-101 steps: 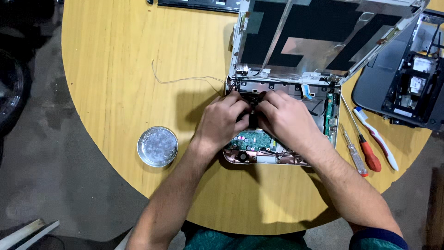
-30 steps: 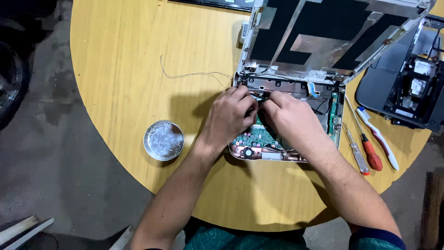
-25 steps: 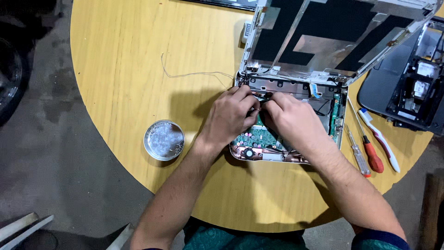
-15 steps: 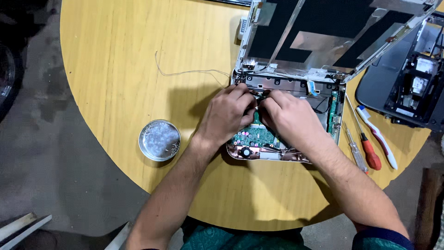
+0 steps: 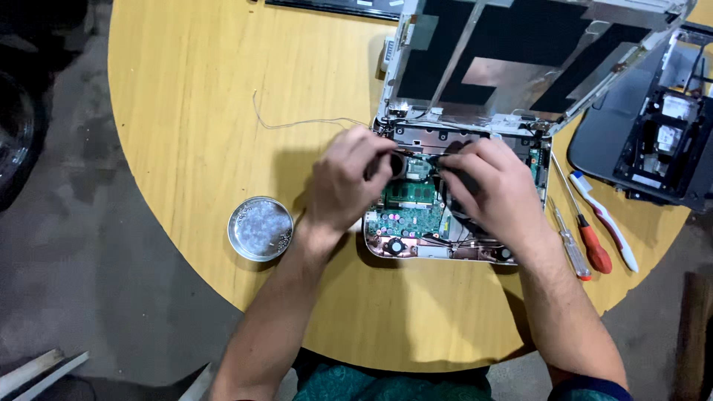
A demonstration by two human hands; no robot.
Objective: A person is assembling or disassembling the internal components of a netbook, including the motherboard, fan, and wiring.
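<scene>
A dismantled laptop lies open on a round yellow wooden table, its bare lid shell tilted up at the back. My left hand and my right hand are both over the open base, just above the green circuit board. The fingertips of each hand pinch one end of a thin dark part that spans the gap between them near the hinge. My hands hide the rest of it.
A round metal tin of small screws sits left of my left wrist. Two screwdrivers and a white brush lie right of the laptop. Another opened dark device is at the far right. A thin loose wire trails leftward.
My hands have drawn slightly apart, so the thin dark part now shows between them. The view has shifted a little; the laptop and tools have not moved.
</scene>
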